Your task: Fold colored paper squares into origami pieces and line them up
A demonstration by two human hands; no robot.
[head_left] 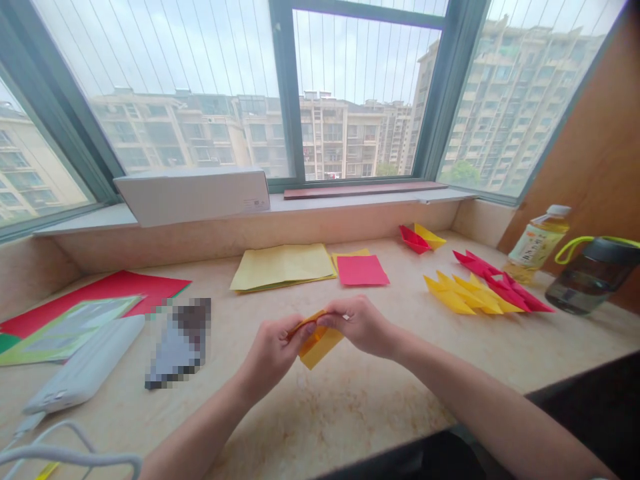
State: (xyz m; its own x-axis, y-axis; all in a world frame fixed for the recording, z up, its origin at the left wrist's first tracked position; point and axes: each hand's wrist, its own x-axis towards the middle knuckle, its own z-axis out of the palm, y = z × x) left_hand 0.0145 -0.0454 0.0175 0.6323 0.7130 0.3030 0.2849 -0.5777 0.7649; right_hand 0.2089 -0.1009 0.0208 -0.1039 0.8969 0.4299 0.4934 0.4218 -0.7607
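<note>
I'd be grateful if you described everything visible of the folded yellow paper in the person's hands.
The folded yellow paper is matte and thin-looking, creased into layered flaps, one corner pointing down. It is pinched above the stone countertop between the left hand and right hand, whose fingers hide much of its upper part.

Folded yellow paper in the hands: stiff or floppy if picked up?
The folded yellow paper is likely light and fairly floppy: it seems to bend where the left hand and right hand pinch it. Its doubled layers may be slightly stiffer. On the smooth pale counter it would probably slide easily.
</note>
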